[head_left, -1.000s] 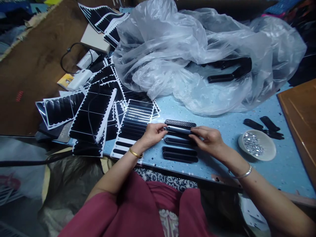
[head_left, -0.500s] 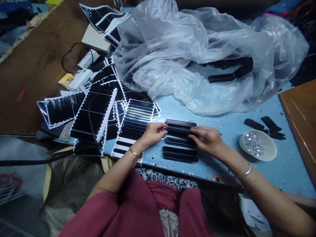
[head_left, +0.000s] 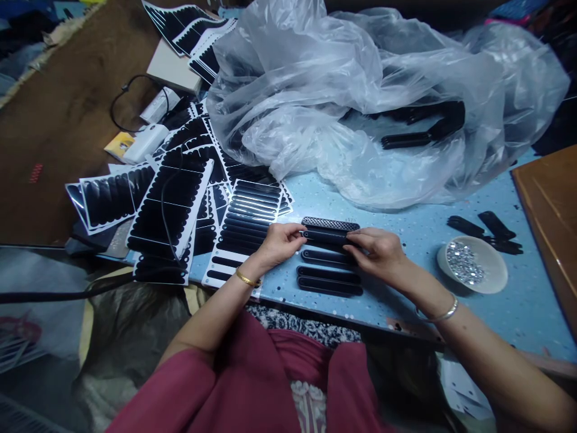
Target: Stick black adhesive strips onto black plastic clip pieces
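Note:
Between my two hands is a long black strip (head_left: pixel 327 237) with rounded ends, held by its ends just above the table. My left hand (head_left: pixel 283 243) pinches its left end, and my right hand (head_left: pixel 376 249) grips its right end between thumb and fingers. Directly behind it lies a strip with a silver-patterned face (head_left: pixel 330 224). On the near side rests another black strip (head_left: pixel 324 258), its right end partly covered by my right hand. Closer to the table's edge, two more black strips (head_left: pixel 329 285) lie side by side.
Sheets of black adhesive strips (head_left: pixel 247 219) are piled to the left. A large clear plastic bag (head_left: pixel 315 90) with black pieces inside spreads across the back. On the right stand a white bowl (head_left: pixel 493 270) of small shiny bits and several short black pieces (head_left: pixel 496 225). A brown board (head_left: pixel 552 198) borders the right.
Both hands keep the same grip on the black strip, almost still. The whole view has shifted very slightly.

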{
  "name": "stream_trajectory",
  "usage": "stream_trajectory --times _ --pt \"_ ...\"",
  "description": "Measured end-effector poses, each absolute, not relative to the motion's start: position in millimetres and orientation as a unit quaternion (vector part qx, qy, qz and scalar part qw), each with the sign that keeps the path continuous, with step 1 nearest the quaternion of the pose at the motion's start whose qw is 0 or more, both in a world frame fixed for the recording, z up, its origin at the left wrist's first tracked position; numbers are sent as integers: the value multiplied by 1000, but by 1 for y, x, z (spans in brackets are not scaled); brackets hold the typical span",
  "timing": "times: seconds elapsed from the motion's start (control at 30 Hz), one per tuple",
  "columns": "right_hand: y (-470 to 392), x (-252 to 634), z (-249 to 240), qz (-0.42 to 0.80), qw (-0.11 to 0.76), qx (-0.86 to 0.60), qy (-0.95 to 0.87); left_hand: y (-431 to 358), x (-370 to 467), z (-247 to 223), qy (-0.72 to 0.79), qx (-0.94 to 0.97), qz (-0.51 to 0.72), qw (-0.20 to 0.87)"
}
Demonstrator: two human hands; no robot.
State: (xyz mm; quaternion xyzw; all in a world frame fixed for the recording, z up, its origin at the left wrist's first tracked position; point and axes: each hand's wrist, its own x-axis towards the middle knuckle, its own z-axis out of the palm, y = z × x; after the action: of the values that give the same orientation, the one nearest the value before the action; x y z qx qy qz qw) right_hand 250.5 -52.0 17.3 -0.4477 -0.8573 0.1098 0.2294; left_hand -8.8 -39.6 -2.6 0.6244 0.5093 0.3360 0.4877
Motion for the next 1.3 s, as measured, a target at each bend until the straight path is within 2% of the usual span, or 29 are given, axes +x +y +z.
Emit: stream_trajectory --times 0.37,0.77,1.03,1.3 --pt "-52 251 16 106 211 -454 -859 -39 -8 -3 513 636 338 467" --pt "-51 252 15 110 204 -452 -861 -38 -2 3 545 564 341 519" --pt "-49 260 5 180 259 -443 -839 -37 0 4 540 565 354 513" --pt "-51 264 -1 187 301 -423 -834 -37 1 3 546 567 349 508"
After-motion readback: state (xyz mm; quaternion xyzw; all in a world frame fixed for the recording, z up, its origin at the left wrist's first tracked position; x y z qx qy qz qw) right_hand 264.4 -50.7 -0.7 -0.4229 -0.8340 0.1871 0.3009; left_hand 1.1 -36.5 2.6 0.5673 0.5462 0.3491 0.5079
